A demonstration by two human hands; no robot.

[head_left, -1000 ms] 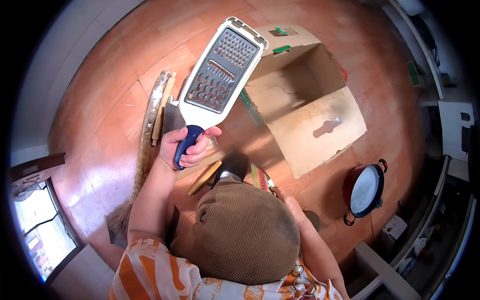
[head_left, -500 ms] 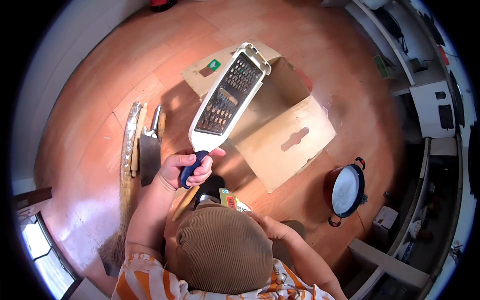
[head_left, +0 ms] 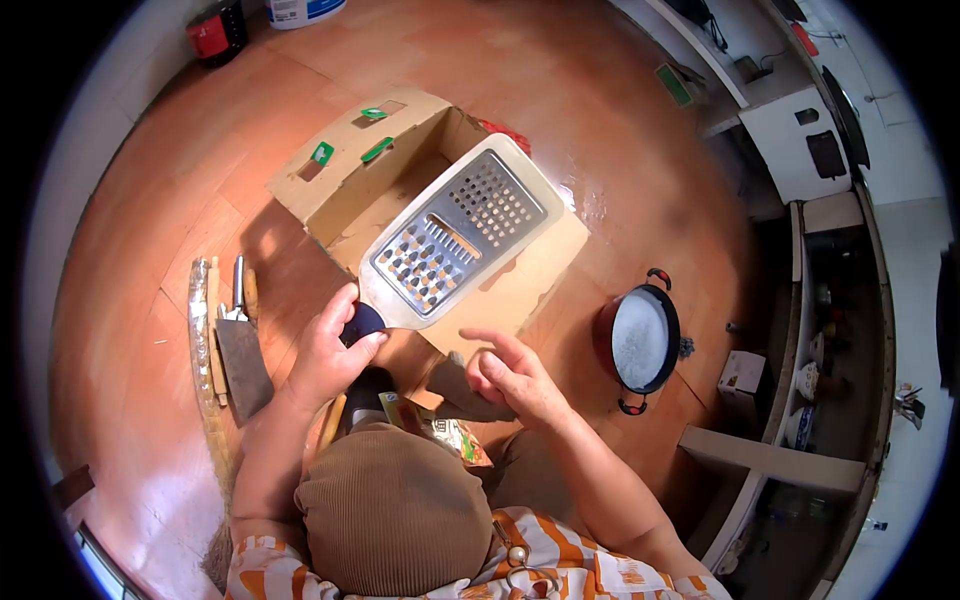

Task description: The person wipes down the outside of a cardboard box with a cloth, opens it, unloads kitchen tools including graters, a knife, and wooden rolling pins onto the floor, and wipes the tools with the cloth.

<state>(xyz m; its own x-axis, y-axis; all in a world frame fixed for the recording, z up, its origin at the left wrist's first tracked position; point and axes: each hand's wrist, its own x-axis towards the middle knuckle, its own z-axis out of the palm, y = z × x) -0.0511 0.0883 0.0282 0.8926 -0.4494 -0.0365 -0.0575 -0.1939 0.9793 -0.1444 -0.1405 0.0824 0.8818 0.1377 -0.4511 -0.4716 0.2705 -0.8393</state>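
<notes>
My left hand [head_left: 327, 345] is closed round the dark blue handle [head_left: 362, 324] of a grater. The flat grater [head_left: 452, 232] has a pale frame and a metal plate with small holes, a slot and larger holes, and it is tilted up over a cardboard box. To the right of the handle, my right hand [head_left: 520, 378] hangs in the air with its index finger stretched out and the others bent. Nothing shows in it, and it is apart from the grater. The open cardboard box [head_left: 335, 200] stands on the floor behind the grater, which hides part of it.
A cleaver [head_left: 243, 365], a wooden stick [head_left: 213, 330] and a broom [head_left: 215, 440] lie at left. A two-handled pot [head_left: 641, 342] stands at right. Near my feet is a colourful packet [head_left: 455, 437]. Shelves [head_left: 775, 460] line the right side; a red and black container [head_left: 217, 35] stands far left.
The grater has turned its plate more toward the camera and come lower. My right hand has risen from near the packet to beside the grater. The view has shifted to the right.
</notes>
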